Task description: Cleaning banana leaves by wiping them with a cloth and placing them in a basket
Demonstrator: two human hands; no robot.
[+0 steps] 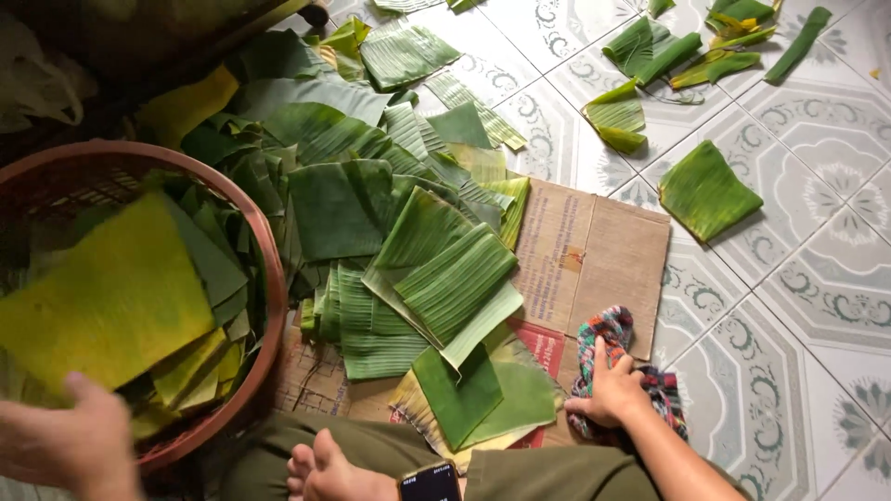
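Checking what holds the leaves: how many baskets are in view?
1: a round reddish basket at the left, full of leaves, left hand at its near rim. Others may lie out of frame.

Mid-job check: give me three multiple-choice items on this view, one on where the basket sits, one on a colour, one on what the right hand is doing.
1. Where is the round basket?
A. at the left of the view
B. at the far right
C. on top of the cardboard

2. What colour is the big top leaf in the basket?
A. dark purple
B. yellow-green
C. white

3. What is the right hand doing?
A. lifting a leaf
B. resting on the phone
C. pressing on a many-coloured cloth

Answers:
1 A, its brown rim curves along the left side, by the left hand.
2 B, it is paler than the dark green leaves on the floor.
3 C, its fingers lie over the cloth by the cardboard.
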